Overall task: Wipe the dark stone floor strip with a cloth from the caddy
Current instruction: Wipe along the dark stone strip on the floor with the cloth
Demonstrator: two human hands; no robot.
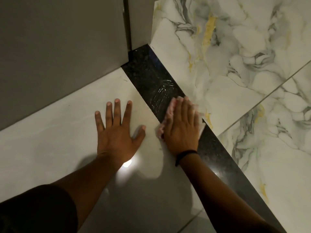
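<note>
A dark speckled stone strip (148, 76) runs diagonally across the floor from the wall corner at top centre to the lower right. My right hand (182, 125) lies flat on a pale pink cloth (170, 110) and presses it onto the strip; the cloth's edges show at the hand's left side and by the fingertips. Wet streaks shine on the strip just beyond the cloth. My left hand (117, 128) rests flat on the plain light tile left of the strip, fingers spread, holding nothing. The caddy is not in view.
A grey wall (58, 47) and a door-frame edge (141, 22) stand at the top left, where the strip ends. White marble-patterned tiles (235, 56) with grey and yellow veins lie right of the strip. A light reflects off the tile near my left wrist.
</note>
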